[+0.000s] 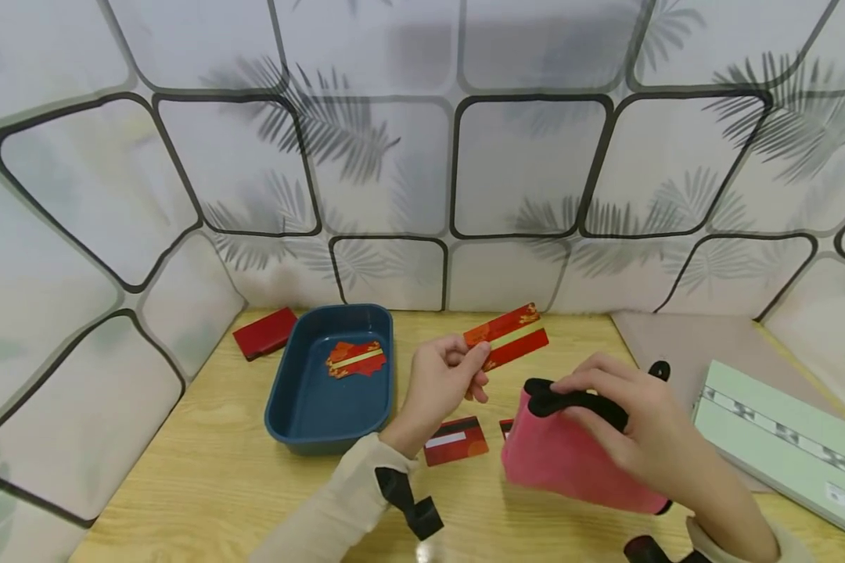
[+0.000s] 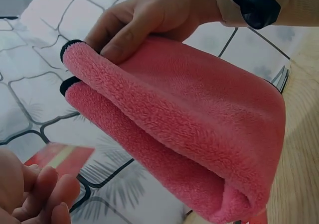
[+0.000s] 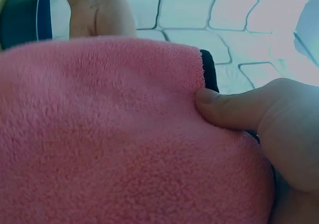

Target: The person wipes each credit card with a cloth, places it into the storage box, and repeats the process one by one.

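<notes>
My left hand (image 1: 445, 374) pinches a red card (image 1: 507, 336) with a gold stripe between thumb and fingers, raised above the table. To its right, my right hand (image 1: 637, 422) grips a folded pink cloth (image 1: 570, 465) by its black-trimmed upper edge. In the right wrist view the thumb (image 3: 229, 107) presses on the plush pink fabric (image 3: 119, 134). The left wrist view shows the cloth's folds (image 2: 164, 129) hanging below the right hand (image 2: 144, 25). Another red card (image 1: 456, 441) with a dark band and white strip lies beneath the left hand. A further red card (image 1: 505, 428) is mostly hidden behind the cloth.
A blue tray (image 1: 324, 410) left of the hands holds several red and gold cards (image 1: 355, 360). Beside it lies a dark red flat item (image 1: 264, 332). At right, a pale green box (image 1: 782, 446) rests partly over a grey sheet (image 1: 658, 344). A patterned curtain-like backdrop (image 1: 394, 164) borders the table.
</notes>
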Demonstrator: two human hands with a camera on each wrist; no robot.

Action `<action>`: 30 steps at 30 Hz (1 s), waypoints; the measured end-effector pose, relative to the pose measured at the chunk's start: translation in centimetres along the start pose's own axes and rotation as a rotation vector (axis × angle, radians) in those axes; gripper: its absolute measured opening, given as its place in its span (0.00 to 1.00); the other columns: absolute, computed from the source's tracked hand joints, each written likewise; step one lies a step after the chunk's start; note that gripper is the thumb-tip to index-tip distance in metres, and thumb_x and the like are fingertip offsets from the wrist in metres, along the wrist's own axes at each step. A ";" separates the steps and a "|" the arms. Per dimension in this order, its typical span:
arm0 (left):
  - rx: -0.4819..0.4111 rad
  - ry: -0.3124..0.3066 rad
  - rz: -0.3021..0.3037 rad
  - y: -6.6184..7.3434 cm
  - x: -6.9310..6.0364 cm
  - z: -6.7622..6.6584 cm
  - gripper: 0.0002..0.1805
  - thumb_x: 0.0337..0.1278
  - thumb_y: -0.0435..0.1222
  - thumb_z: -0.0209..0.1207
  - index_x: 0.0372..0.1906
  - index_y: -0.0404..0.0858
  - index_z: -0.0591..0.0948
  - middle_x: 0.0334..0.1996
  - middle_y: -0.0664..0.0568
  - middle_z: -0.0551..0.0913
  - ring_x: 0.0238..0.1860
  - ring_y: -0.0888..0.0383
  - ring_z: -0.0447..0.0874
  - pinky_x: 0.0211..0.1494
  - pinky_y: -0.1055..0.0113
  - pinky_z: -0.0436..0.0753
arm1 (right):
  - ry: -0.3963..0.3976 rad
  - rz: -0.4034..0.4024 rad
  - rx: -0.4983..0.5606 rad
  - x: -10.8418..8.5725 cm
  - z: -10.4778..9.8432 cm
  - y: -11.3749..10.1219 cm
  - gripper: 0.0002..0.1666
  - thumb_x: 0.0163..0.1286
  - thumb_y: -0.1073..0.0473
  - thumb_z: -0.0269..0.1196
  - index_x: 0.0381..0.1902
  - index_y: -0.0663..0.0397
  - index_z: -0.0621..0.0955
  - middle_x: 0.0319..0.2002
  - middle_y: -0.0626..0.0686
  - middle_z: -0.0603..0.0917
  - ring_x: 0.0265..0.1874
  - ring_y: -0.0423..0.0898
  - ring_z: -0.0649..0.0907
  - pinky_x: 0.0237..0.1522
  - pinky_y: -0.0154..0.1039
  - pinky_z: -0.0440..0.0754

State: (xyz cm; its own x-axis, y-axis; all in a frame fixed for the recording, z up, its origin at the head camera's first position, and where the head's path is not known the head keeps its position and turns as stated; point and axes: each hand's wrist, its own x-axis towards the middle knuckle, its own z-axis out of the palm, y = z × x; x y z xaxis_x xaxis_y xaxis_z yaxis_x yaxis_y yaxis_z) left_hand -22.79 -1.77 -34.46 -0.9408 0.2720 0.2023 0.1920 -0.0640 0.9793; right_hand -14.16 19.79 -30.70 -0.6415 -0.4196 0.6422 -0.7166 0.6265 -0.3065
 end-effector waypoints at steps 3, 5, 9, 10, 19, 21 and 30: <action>0.022 -0.010 -0.025 0.0 0.0 0.1 0.16 0.64 0.37 0.59 0.26 0.28 0.76 0.16 0.41 0.81 0.12 0.63 0.79 0.24 0.72 0.80 | 0.032 -0.031 0.005 0.1 0.1 -0.2 0.11 0.59 0.60 0.70 0.41 0.48 0.84 0.38 0.41 0.80 0.38 0.32 0.79 0.46 0.19 0.74; 0.045 -0.043 -0.058 -0.1 0.0 0.2 0.16 0.66 0.38 0.57 0.27 0.28 0.76 0.15 0.46 0.79 0.13 0.63 0.79 0.26 0.72 0.81 | 0.051 -0.055 -0.005 0.2 0.2 -0.3 0.11 0.67 0.50 0.63 0.41 0.49 0.84 0.38 0.42 0.80 0.37 0.33 0.79 0.46 0.19 0.74; 0.150 -0.193 -0.088 -0.1 -0.2 0.4 0.17 0.71 0.38 0.51 0.27 0.31 0.74 0.14 0.53 0.75 0.15 0.61 0.77 0.24 0.72 0.77 | 0.081 -0.076 -0.035 0.3 0.5 -0.2 0.22 0.71 0.40 0.52 0.41 0.49 0.84 0.37 0.42 0.80 0.35 0.34 0.79 0.43 0.19 0.74; 0.193 -0.243 -0.066 -0.1 -0.3 0.4 0.17 0.72 0.37 0.50 0.27 0.31 0.74 0.14 0.53 0.74 0.15 0.61 0.77 0.22 0.72 0.75 | 0.083 -0.075 -0.045 0.4 0.5 -0.2 0.22 0.71 0.40 0.52 0.41 0.48 0.84 0.37 0.42 0.79 0.35 0.34 0.79 0.43 0.19 0.74; 0.459 -0.557 0.252 0.7 0.0 -0.3 0.14 0.72 0.30 0.43 0.27 0.33 0.72 0.17 0.53 0.70 0.14 0.67 0.63 0.22 0.76 0.66 | 0.113 -0.091 -0.117 0.5 1.3 0.7 0.25 0.71 0.40 0.49 0.40 0.50 0.85 0.36 0.44 0.79 0.31 0.38 0.78 0.33 0.24 0.72; 0.487 -0.598 0.282 0.8 0.0 -0.4 0.14 0.72 0.31 0.44 0.27 0.34 0.72 0.17 0.55 0.68 0.14 0.68 0.61 0.23 0.77 0.65 | 0.108 -0.080 -0.133 0.5 1.4 0.7 0.24 0.71 0.40 0.50 0.40 0.49 0.85 0.35 0.44 0.79 0.30 0.38 0.78 0.31 0.25 0.71; 0.612 -0.650 0.257 0.9 -0.2 -0.4 0.14 0.74 0.34 0.43 0.28 0.37 0.70 0.16 0.57 0.64 0.15 0.67 0.59 0.24 0.78 0.61 | 0.089 -0.023 -0.240 0.2 2.0 0.8 0.19 0.47 0.69 0.74 0.38 0.49 0.85 0.33 0.44 0.77 0.27 0.38 0.79 0.29 0.24 0.72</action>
State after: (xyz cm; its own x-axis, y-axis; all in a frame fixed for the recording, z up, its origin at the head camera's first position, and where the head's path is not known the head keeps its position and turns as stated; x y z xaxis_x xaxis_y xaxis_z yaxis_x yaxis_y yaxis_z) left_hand -22.60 -2.30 -33.62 -0.5435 0.8160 0.1971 0.6608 0.2710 0.6999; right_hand -15.41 18.84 -32.22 -0.5913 -0.3832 0.7096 -0.6389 0.7595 -0.1223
